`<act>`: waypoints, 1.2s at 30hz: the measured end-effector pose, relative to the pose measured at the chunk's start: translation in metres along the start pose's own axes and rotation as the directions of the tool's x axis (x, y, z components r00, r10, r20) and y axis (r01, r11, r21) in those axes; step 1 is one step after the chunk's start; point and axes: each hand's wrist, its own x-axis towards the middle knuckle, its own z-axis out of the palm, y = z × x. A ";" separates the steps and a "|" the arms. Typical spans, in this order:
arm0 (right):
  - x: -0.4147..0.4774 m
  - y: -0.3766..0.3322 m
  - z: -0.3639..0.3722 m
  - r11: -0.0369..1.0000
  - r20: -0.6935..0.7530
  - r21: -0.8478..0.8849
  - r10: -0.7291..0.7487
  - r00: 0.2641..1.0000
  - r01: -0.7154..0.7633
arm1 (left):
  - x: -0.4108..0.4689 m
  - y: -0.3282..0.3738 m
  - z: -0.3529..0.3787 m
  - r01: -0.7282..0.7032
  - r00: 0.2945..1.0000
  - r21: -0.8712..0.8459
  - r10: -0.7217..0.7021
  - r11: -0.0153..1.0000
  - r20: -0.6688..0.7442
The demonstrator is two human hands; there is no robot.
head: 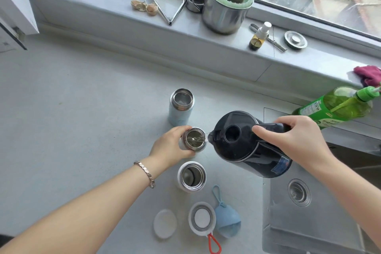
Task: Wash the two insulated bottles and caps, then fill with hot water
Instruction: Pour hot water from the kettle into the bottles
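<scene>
My right hand [292, 140] grips the handle of a black electric kettle [243, 144], tilted left, and water runs from its spout into a small steel-mouthed bottle [193, 138]. My left hand [169, 148] holds that bottle upright on the grey counter. A pale blue bottle [181, 107] stands open behind it. A white bottle [191, 177] stands open in front of it. Near the counter's front lie a white round cap [165, 223], a white cap with a red loop [202, 218] and a blue cap with a loop [226, 220].
A steel sink [309, 212] with a drain lies at the right. A green detergent bottle [338, 107] leans behind it. On the windowsill stand a steel pot [224, 14], tongs [175, 10], a small spray bottle [258, 36] and a sink strainer [295, 40].
</scene>
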 end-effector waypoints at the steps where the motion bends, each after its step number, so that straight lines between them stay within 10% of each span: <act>1: 0.000 -0.001 -0.001 1.000 -0.003 -0.010 -0.008 1.000 0.008 | 0.000 0.000 0.000 0.004 1.000 -0.003 -0.004 1.000 0.004; 36: -0.002 -0.023 -0.012 0.978 0.002 -0.209 0.001 1.000 0.000 | 0.002 0.003 -0.002 0.042 0.998 0.046 -0.043 0.998 0.038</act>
